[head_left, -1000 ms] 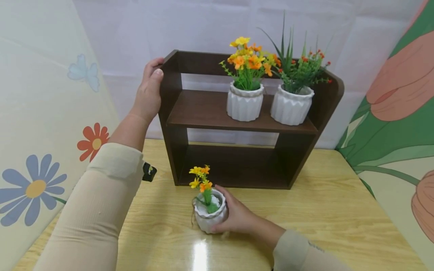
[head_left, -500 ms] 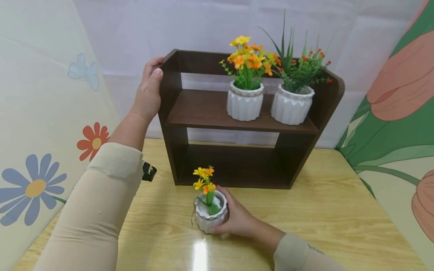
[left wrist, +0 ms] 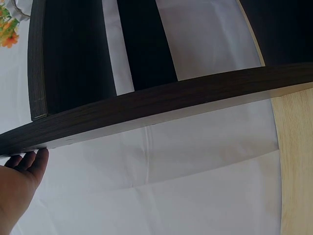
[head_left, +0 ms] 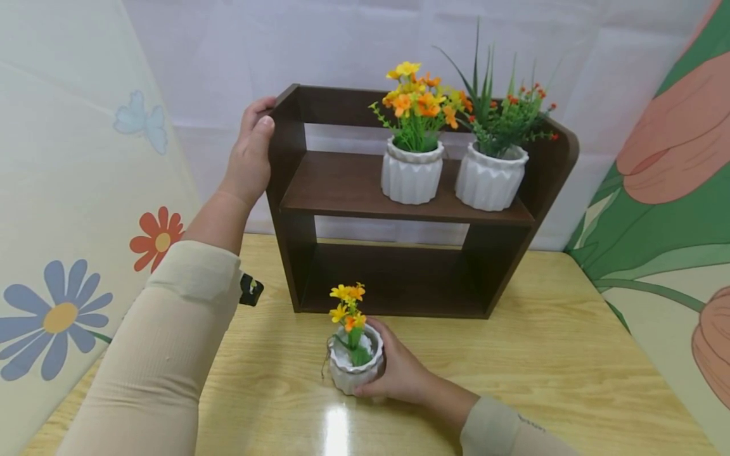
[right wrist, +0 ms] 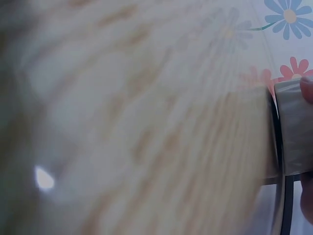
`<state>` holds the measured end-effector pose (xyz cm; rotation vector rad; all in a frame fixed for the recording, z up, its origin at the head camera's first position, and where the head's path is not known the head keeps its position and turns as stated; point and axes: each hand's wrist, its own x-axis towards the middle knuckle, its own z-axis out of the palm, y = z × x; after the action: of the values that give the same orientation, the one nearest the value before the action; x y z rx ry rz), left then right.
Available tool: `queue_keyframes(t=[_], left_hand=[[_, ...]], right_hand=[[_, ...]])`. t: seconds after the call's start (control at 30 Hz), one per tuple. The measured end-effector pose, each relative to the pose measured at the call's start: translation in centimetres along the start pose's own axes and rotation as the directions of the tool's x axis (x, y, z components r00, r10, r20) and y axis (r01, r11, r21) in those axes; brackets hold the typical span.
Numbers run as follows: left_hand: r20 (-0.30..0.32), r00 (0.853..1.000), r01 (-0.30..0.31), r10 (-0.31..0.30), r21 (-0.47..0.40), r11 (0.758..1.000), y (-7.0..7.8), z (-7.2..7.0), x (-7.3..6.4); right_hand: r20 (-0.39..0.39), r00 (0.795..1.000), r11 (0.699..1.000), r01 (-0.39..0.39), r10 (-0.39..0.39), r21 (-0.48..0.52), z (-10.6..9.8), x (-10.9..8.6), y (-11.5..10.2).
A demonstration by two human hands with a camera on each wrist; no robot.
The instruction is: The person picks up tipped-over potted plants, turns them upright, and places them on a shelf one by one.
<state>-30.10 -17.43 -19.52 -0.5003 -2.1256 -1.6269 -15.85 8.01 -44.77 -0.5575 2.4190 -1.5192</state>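
My left hand (head_left: pixel 249 152) rests against the outer left side of a dark brown two-tier shelf (head_left: pixel 410 218), near its top. In the left wrist view, fingertips (left wrist: pixel 39 159) touch that side panel, and none show on its inner face. With my right hand (head_left: pixel 402 370), I grip a white fluted flowerpot (head_left: pixel 355 377) by its right side, thumb in front. Small yellow and orange flowers (head_left: pixel 349 307) stand in this pot, on the table before the shelf. Part of the pot (right wrist: pixel 297 129) shows between fingers at the right wrist view's edge.
Two white pots stand on the upper tier: one with orange and yellow flowers (head_left: pixel 412 174), one with red-dotted greenery (head_left: pixel 492 180). A small black object (head_left: pixel 251 289) is beside my left sleeve. The wooden table (head_left: pixel 542 354) meets cloth-covered walls (head_left: pixel 217 50).
The small flowers and the held pot have shifted slightly right and toward me, my right hand moving along with them. My left hand and the shelf have stayed still.
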Motion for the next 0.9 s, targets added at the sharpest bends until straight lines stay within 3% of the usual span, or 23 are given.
queue_keyframes(t=[0.5,0.9], left_hand=[[0.002,1.0,0.011,-0.011,0.002,1.0,0.02,0.0,-0.02],[0.003,1.0,0.008,-0.008,0.007,1.0,0.04,0.0,-0.08]], right_hand=[[-0.013,1.0,1.0,-0.022,0.022,0.015,0.38,-0.24,0.21],[-0.046,0.999,0.999,0.018,-0.016,0.043,0.74,-0.43,0.48]])
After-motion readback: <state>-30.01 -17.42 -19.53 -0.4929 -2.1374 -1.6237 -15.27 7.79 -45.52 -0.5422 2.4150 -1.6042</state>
